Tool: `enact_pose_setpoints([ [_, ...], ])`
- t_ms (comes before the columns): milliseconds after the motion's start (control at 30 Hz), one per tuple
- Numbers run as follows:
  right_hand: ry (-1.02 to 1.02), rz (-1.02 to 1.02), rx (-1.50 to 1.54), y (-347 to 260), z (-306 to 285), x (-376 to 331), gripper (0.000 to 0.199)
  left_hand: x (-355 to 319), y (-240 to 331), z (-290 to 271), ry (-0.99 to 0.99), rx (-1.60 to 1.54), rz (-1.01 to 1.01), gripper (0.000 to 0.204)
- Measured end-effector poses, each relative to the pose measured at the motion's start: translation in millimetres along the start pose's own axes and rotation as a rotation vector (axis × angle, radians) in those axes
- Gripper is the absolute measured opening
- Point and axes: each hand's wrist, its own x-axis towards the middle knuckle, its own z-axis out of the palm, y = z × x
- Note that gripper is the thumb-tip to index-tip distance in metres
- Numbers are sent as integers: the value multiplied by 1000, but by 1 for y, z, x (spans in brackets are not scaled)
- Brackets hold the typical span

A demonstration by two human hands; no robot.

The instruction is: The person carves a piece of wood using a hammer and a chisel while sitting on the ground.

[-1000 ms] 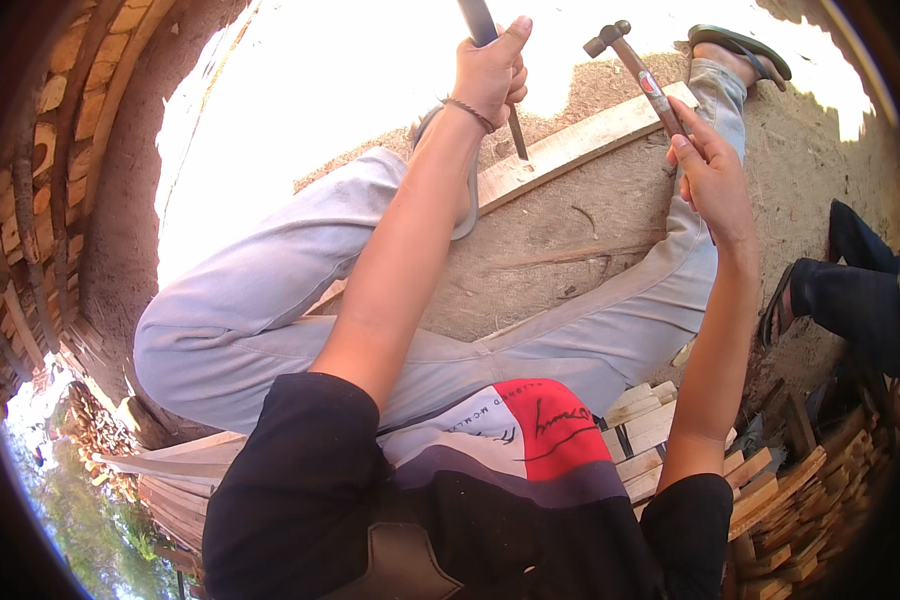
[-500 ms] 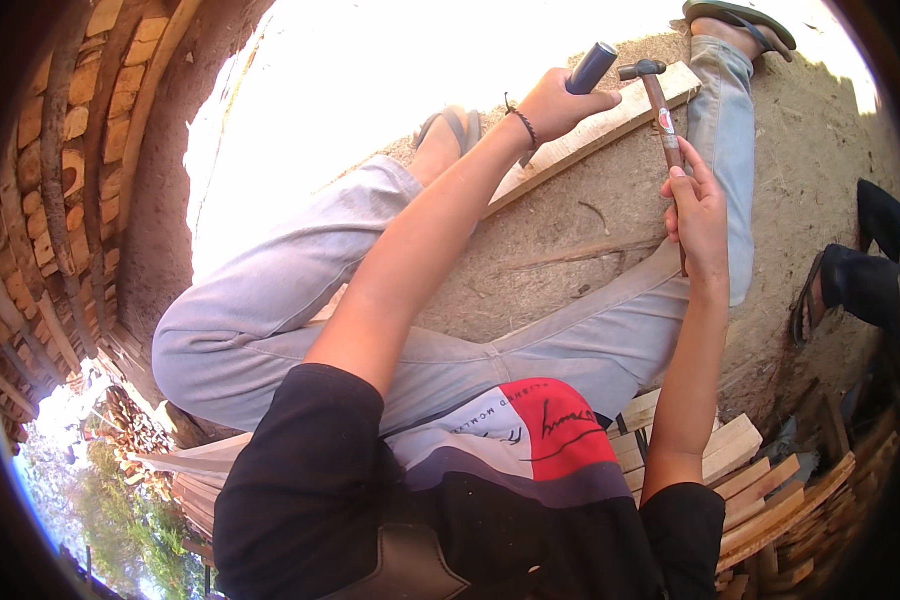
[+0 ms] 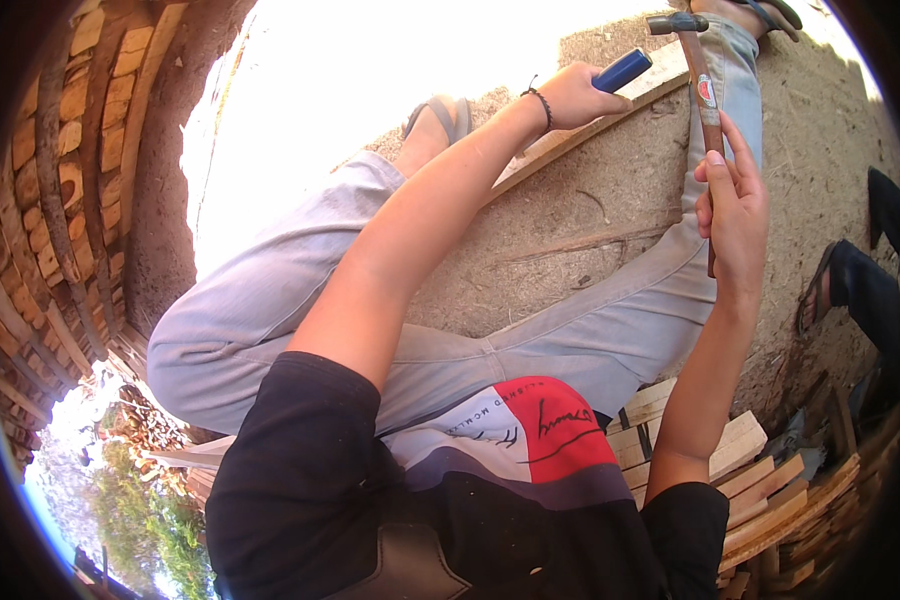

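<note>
My left hand (image 3: 578,97) is closed around the blue handle of a chisel (image 3: 622,71), just over a pale wooden plank (image 3: 560,150). The handle's end sticks out to the upper right; most of the blade is hidden behind my hand. In my right hand (image 3: 735,205) is a hammer (image 3: 708,100), gripped low on its brown wooden handle. Its dark metal head is up beyond the chisel's end, apart from it. The plank lies slantwise on the ground between my legs, its far end beside my right shin.
My bent left leg (image 3: 240,270) and stretched right leg (image 3: 610,285) frame the sandy ground (image 3: 560,235). Stacked wood (image 3: 740,450) is behind me at right. A wall of wood pieces (image 3: 75,150) rises at left. Another person's dark-clothed leg (image 3: 865,300) is at far right.
The hammer and my right hand have moved up and to the right, away from the chisel. My left hand has tipped the chisel's handle further over to the right.
</note>
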Motion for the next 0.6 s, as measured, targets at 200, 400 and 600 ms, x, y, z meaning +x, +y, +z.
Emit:
enact_pose_setpoints([
  [200,27,10,-3,3,-3,4,45,0,2,7,2,-9,36,33],
  [400,24,-11,-10,1,-1,7,44,5,-3,3,-87,-60,-98,35],
  [600,39,-48,-46,-3,-10,14,43,2,9,12,-136,17,-117,34],
])
